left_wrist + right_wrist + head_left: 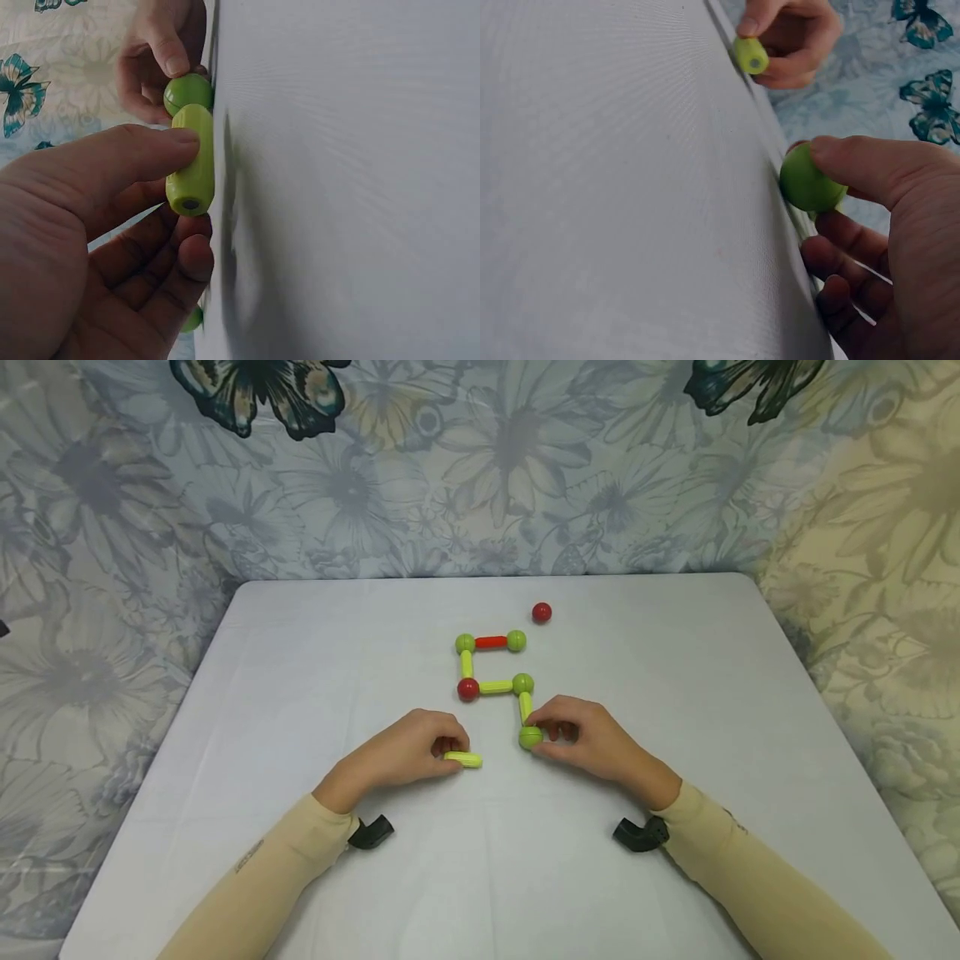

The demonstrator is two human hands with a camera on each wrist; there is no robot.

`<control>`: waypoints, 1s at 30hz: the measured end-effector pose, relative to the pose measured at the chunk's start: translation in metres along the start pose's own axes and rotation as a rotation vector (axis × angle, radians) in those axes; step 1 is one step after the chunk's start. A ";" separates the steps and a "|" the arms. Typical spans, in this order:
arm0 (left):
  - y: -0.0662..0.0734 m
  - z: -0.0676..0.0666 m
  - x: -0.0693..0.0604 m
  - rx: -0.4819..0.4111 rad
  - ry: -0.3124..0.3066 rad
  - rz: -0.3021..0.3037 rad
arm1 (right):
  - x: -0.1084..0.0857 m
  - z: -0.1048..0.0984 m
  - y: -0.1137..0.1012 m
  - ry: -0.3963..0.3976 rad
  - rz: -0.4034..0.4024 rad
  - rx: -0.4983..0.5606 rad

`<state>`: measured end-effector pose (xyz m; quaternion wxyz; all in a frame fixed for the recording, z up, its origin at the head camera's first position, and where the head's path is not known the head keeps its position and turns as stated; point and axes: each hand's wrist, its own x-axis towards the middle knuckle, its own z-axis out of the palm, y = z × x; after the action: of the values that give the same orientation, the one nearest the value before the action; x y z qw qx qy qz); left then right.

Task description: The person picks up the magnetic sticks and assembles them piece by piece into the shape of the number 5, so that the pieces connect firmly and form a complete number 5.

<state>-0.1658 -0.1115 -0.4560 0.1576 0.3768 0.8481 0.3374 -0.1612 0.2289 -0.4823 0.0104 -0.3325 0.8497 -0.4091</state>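
Between thumb and fingers my left hand (416, 747) pinches a yellow-green rod (463, 760); a small grey disc shows in its near end in the left wrist view. My right hand (592, 739) pinches a green ball (530, 737) at the near end of a chain of balls and rods. From that ball a yellow-green rod (526, 706) runs up to another green ball (522, 683). A second yellow-green rod (495, 687) joins it to a red ball (468, 689). The held rod is apart from the held ball.
Beyond the red ball, a yellow-green rod (467, 663) leads to a green ball (465, 644). A red rod (491, 642) links it to another green ball (516, 640). One loose red ball (542, 612) lies farther back on the white table (637, 635). Patterned cloth hangs behind.
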 end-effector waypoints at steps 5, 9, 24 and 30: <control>0.004 0.000 0.011 0.019 0.080 0.034 | 0.000 -0.002 -0.003 -0.001 0.011 -0.023; 0.006 0.001 0.021 0.014 0.116 0.043 | 0.000 -0.001 -0.004 0.001 0.005 -0.026; 0.008 0.016 0.043 -0.001 0.146 0.061 | 0.000 -0.001 -0.005 0.004 -0.028 -0.055; 0.010 0.018 0.044 -0.004 0.142 0.045 | 0.000 0.000 -0.003 0.013 -0.046 -0.044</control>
<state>-0.1807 -0.0655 -0.4630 0.0902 0.3707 0.8478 0.3682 -0.1596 0.2270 -0.4802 -0.0118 -0.3493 0.8507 -0.3926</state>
